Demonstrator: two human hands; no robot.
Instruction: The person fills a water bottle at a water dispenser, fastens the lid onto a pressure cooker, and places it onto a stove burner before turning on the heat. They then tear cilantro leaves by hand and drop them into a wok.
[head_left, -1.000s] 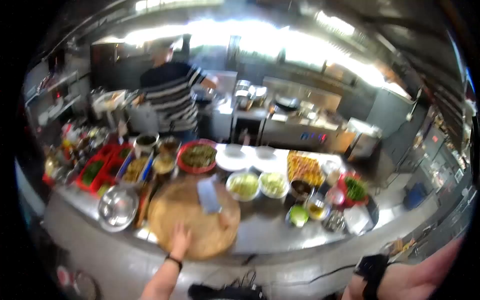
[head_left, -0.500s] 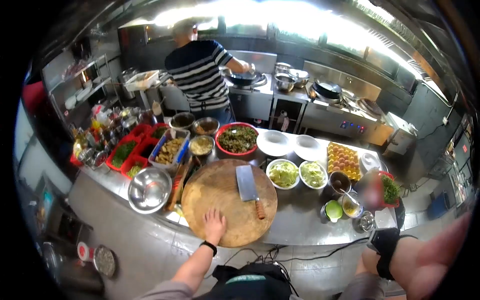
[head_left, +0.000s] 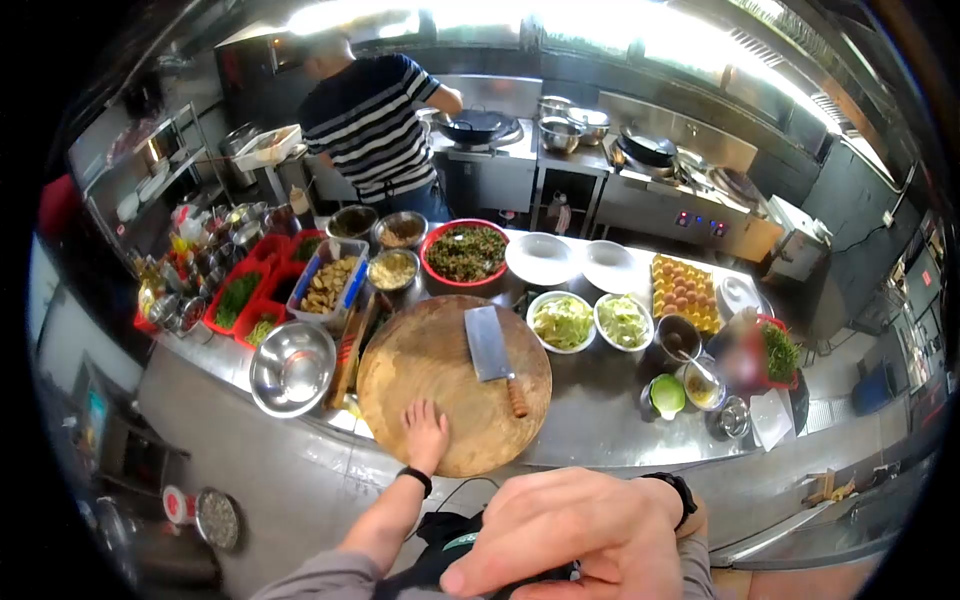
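Observation:
My left hand (head_left: 426, 432) rests flat on the front edge of a round wooden chopping board (head_left: 410, 350), fingers spread, holding nothing. A cleaver (head_left: 487, 343) with a wooden handle lies on the right part of the board, untouched. My right hand (head_left: 575, 525) is close to the camera, low in the middle, in front of the counter. Its fingers are bent, and their tips are partly cut off by the frame's bottom edge, so what they hold, if anything, is hidden. A steel bowl (head_left: 292, 369) stands left of the board.
Behind the board are a red basin of chopped greens (head_left: 465, 252) and white bowls of cut cabbage (head_left: 562, 322). Egg trays (head_left: 684, 292) stand to the right, red containers (head_left: 238, 298) to the left. Across the aisle, a person (head_left: 365, 120) stands at a wok (head_left: 474, 126).
My right hand has come from the lower right edge to the lower middle, near the camera. My left hand stays on the board. The person at the stove has leaned left.

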